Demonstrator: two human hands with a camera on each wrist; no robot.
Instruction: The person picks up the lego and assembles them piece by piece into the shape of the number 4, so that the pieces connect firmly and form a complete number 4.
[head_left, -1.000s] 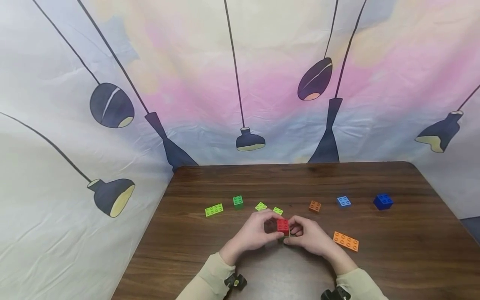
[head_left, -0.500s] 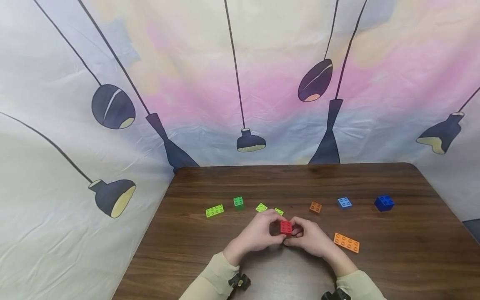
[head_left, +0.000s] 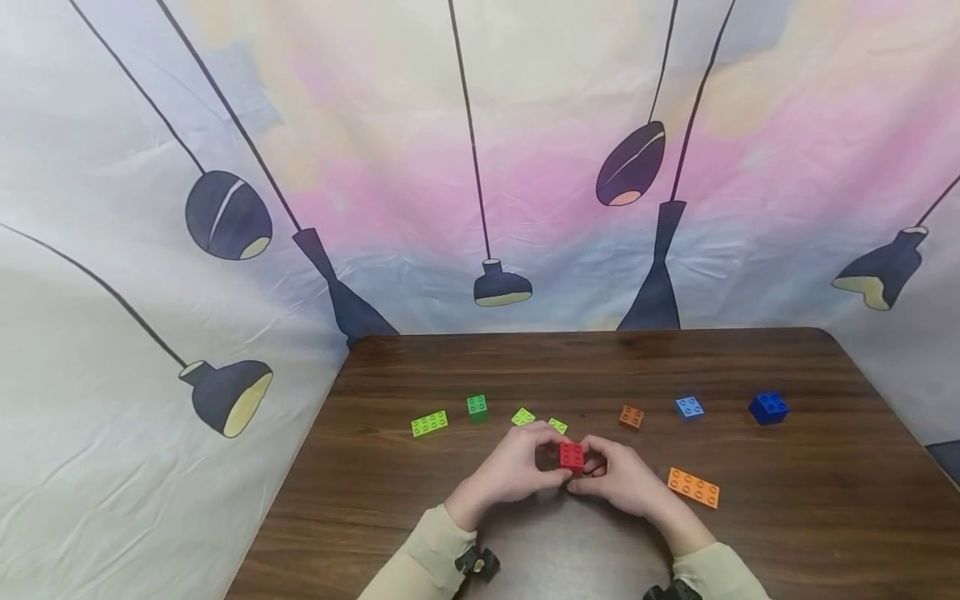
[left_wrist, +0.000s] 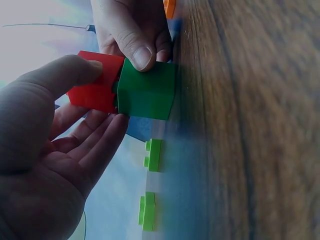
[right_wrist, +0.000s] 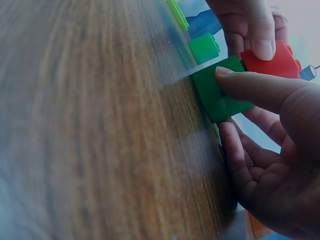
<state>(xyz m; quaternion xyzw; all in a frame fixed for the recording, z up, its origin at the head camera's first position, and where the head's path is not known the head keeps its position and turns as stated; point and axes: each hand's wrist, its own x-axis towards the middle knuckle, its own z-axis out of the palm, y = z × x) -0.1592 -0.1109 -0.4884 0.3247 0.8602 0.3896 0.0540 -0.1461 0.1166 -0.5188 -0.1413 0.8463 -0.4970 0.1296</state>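
Note:
My left hand [head_left: 517,467] holds a red brick [head_left: 571,455] between thumb and fingers, near the middle of the table. Below it is a dark green brick [left_wrist: 146,92], hidden in the head view. In the left wrist view the red brick sits on the green one's studs, with a narrow dark gap showing between them. My right hand [head_left: 626,479] pinches the green brick, its thumb [right_wrist: 245,82] on the green face and its fingers curled on the opposite side. The green brick is at or very near the tabletop; contact is unclear.
On the wooden table [head_left: 825,517], beyond my hands, lie a long lime plate [head_left: 429,423], a green brick [head_left: 477,407], two small lime plates [head_left: 522,416], a brown piece [head_left: 631,417], a light blue piece [head_left: 689,407] and a dark blue brick [head_left: 768,408]. An orange plate [head_left: 693,487] lies by my right wrist.
The red brick and my left hand have shifted slightly right, toward my right hand, since the first frame. In the last half second both hands have stayed almost still.

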